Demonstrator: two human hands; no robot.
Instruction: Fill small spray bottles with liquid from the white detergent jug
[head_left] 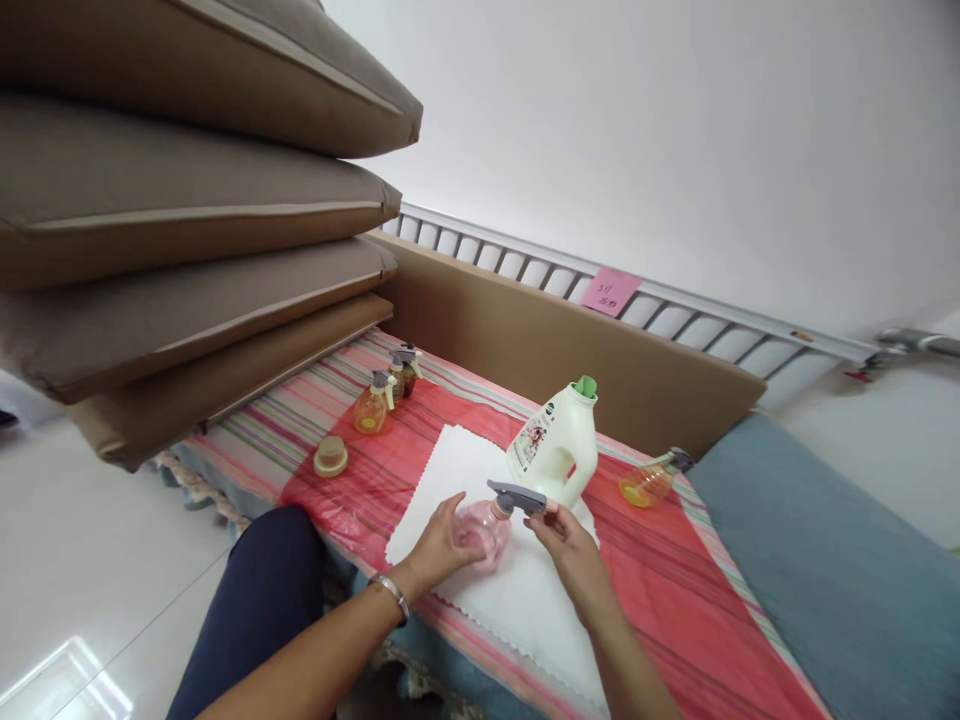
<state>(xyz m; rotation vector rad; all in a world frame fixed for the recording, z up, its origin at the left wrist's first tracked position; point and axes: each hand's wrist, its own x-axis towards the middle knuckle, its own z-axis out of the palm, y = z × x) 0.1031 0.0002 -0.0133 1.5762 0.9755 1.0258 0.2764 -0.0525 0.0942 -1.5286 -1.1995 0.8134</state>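
Note:
A round, clear pink spray bottle [484,530] stands over the white cloth, with a grey spray head [517,497] on its neck. My left hand [442,545] is curved around the left side of the bottle's body, thumb and fingers on it. At the nozzle end of the spray head, the fingers of my right hand [570,555] are closed on it. Just behind my hands a pale green detergent jug [559,440] is on the cloth, its green spout uncapped. Its lower part is partly hidden by my right hand and the spray head.
An amber spray bottle [373,405] and darker ones [405,370] stand at the back left. A round cap [331,456] lies nearer. Another yellow spray bottle [646,486] lies tilted on the right. Red plastic sheeting [645,590] lies beneath the white cloth [525,610]. Cushions [195,200] are stacked left.

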